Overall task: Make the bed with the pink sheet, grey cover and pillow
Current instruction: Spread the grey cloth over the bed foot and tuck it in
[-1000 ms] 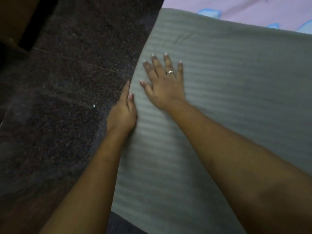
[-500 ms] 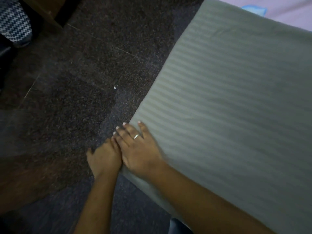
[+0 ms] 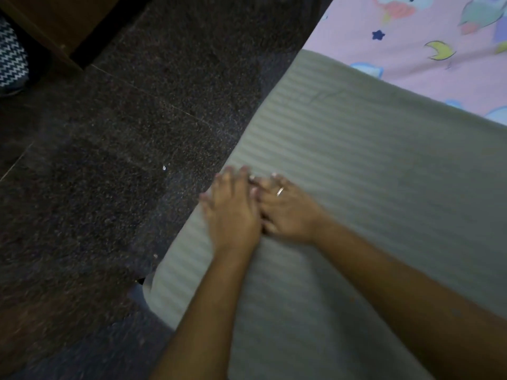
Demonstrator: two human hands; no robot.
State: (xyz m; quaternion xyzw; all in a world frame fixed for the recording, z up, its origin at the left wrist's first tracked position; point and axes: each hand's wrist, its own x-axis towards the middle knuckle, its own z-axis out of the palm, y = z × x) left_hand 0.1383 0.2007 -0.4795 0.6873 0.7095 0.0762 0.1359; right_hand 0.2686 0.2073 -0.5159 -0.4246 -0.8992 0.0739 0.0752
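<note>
Hands pressed flat, fingers straight and grasping nothing: the left hand [image 3: 233,215] and right hand [image 3: 289,215], touching, rest on one grey cover [image 3: 384,187] near its left edge. One ring [image 3: 280,191] shows on the right hand. One pink sheet [image 3: 411,61] lies beyond, far right; dark floor [image 3: 123,160] to the left.

Illumination is dim and diffuse; shadows beneath the arms are faint and soft. The pink sheet [image 3: 406,64] at upper right is the brightest area; the floor [image 3: 109,187] at left is dark and noisy. Motion blur smears the left hand [image 3: 233,212] heavily, the right hand [image 3: 288,212] less. Wide-angle distortion bows the grey cover [image 3: 384,187] edge.
</note>
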